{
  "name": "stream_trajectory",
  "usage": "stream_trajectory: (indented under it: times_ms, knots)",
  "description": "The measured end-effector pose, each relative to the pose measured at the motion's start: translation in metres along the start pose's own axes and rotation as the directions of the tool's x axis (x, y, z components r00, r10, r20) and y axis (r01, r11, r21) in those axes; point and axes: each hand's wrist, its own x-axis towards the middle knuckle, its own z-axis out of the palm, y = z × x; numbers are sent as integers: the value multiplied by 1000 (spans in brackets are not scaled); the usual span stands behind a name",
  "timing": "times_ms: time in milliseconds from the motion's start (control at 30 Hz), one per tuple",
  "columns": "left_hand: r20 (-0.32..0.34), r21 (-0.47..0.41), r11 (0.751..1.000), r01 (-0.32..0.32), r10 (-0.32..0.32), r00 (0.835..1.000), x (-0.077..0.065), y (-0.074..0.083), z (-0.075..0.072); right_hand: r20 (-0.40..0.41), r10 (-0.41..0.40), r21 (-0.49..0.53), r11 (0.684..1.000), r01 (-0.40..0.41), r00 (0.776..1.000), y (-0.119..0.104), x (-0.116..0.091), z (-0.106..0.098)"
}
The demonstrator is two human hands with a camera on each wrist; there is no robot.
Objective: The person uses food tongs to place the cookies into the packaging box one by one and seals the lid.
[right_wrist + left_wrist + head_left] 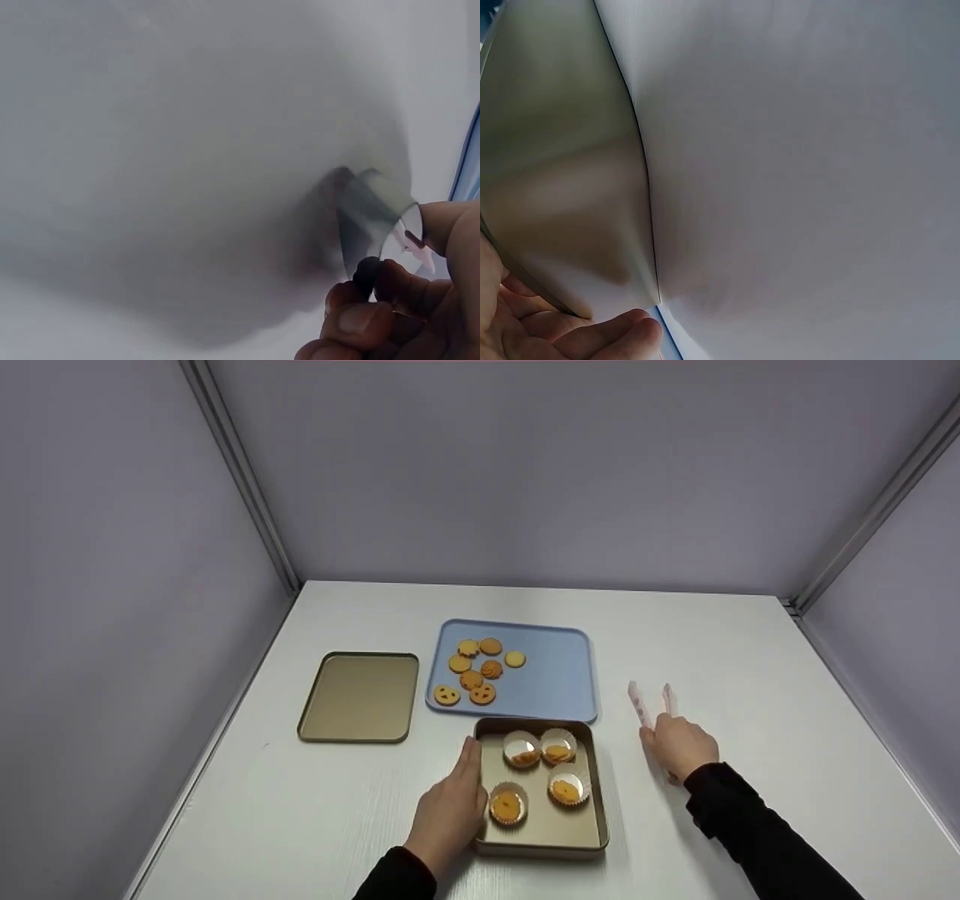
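Observation:
My left hand [450, 802] lies along the left wall of a square gold baking tin [540, 836], its fingers straight and touching the side. In the left wrist view the tin's wall [562, 165] rises close beside the fingers [615, 337]. Inside the tin stand several paper cups, including a front-left cup [508, 804], each with cookies in it. To the right of the tin, my right hand [681, 746] grips pale pink tongs [637, 703], whose two tips spread apart and point away from me. Their bent end [382, 199] shows in the right wrist view.
Behind the tin lies a blue tray [559, 667] with several cookies [471, 680] on its left half. A flat gold lid [360, 697] rests at the left on the white table [247, 810]. Grey panels [525, 472] enclose the table's back and sides.

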Motion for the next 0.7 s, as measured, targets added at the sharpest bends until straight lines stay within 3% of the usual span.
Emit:
stream_trajectory:
  times_ms: [500,700]
  knots:
    - [1,-26,1000,-18,18,1000,1,-3,-3,13,21,31,999,-21,1000,6,-1,-2]
    - [7,-46,999,-22,23,1000,2,-4,-6,-72,-6,7,1000,7,997,10,-1,-6]
